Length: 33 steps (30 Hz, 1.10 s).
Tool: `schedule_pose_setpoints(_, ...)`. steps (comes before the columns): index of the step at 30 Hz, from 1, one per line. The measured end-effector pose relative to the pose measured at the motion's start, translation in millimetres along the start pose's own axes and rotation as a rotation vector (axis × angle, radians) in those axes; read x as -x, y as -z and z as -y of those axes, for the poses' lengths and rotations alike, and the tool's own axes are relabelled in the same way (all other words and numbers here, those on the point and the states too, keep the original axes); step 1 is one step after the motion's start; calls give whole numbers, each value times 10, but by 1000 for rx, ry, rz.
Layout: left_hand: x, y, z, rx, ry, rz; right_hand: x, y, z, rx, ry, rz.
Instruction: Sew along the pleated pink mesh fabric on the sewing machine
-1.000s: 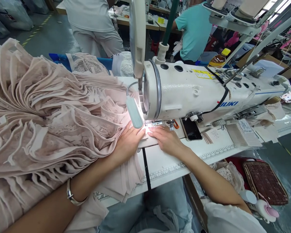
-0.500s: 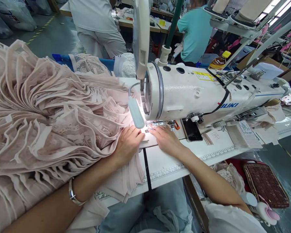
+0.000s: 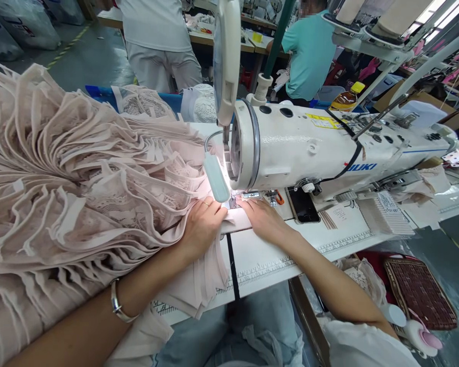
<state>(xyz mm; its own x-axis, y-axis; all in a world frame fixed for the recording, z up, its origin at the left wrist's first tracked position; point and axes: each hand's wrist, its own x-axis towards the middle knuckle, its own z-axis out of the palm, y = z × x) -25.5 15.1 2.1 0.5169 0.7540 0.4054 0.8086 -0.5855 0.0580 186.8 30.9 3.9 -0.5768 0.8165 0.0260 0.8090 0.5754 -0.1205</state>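
My left hand rests at the left of the needle area, fingers bent and thumb drawn in on the edge of a pale pink fabric piece. My right hand lies just right of the presser foot, its fingertips pinched together at the same lit spot, on the fabric. The white sewing machine stands over both hands. Its lamp hangs in front of the needle and hides part of it. A large heap of pale pink lace garments reaches up to my left hand and wrist.
A phone lies on the machine table, right of my right hand. Beside it are a paper note and a bag of thin strips. Behind the machine stands an oil bottle. Two people work farther back.
My right hand has shifted slightly right, away from the needle. More pale fabric edge shows between my hands. The left hand stays nearly in place, and the view has shifted a little.
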Motion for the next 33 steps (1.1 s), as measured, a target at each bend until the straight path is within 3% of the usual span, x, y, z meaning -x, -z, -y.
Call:
schedule_pose_setpoints(9,-102,152,-38,-148,129,282,-90,-64,-16,36,-144,-22)
schedule_pose_setpoints(14,-306,42,59,-146,155,267,-87,-79,-55,58,-43,-42)
schedule_pose_setpoints(20,-342,-7,97,-152,169,283,-12,-35,-22,7,-100,-56)
schedule_pose_setpoints(27,-441,147,-7,-95,288,551,21,80,45,-18,-155,77)
schedule_pose_setpoints(31,-417,206,-50,-109,332,545,21,85,44,-5,-138,73)
schedule_pose_setpoints(33,-333,225,-65,-138,314,489,22,84,54,9,-134,71)
